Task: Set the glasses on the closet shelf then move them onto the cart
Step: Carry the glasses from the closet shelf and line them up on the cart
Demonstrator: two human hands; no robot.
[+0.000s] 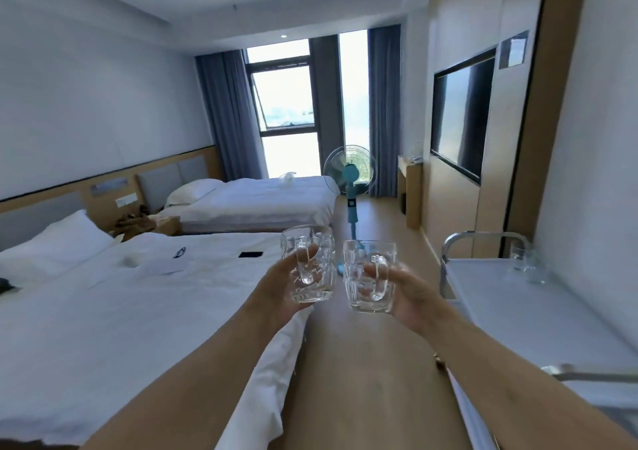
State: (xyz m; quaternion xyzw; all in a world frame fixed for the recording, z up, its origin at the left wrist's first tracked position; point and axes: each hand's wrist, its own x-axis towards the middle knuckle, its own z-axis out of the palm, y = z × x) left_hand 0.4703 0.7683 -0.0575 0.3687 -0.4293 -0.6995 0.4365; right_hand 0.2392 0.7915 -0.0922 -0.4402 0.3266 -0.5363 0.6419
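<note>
Two clear glass mugs with handles are held up in front of me over the floor. My left hand grips the left mug by its handle and side. My right hand holds the right mug the same way, fingers through its handle. Both mugs are upright and almost touch each other. The cart, with a white top and a metal rail, stands to my right. Another clear glass stands on its far corner. No closet shelf is in view.
A white bed lies close on my left, with a phone and papers on it. A second bed is farther back. A teal standing fan is ahead in the wooden aisle. A dark TV hangs on the right wall.
</note>
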